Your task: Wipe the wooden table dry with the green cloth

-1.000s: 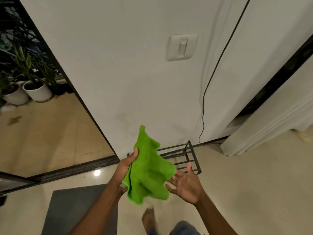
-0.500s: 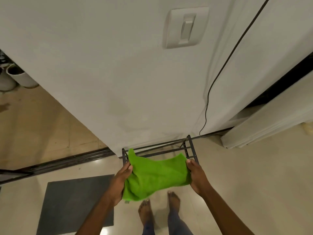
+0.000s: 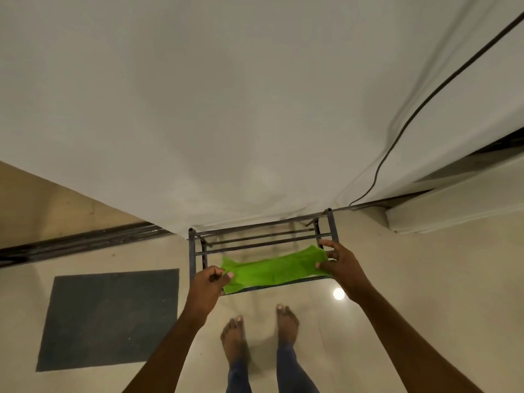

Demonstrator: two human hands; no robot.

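Green cloth (image 3: 272,272), a bright rectangle of soft fabric, lies stretched flat across the front rails of a low black metal rack (image 3: 255,237) set against the white wall (image 3: 255,109). The left hand (image 3: 208,287) pinches its left edge between thumb and fingers. The right hand (image 3: 340,265) holds the right edge, apparently also in a pinch. Bare feet (image 3: 234,333) stand just before the rack on open glossy tile floor (image 3: 425,279). A dark grey rectangular mat (image 3: 107,319) lies well apart to the left.

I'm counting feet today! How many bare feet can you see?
2. The left foot stands on the floor below the green cloth; the right foot is beside it, slightly nearer the rack.
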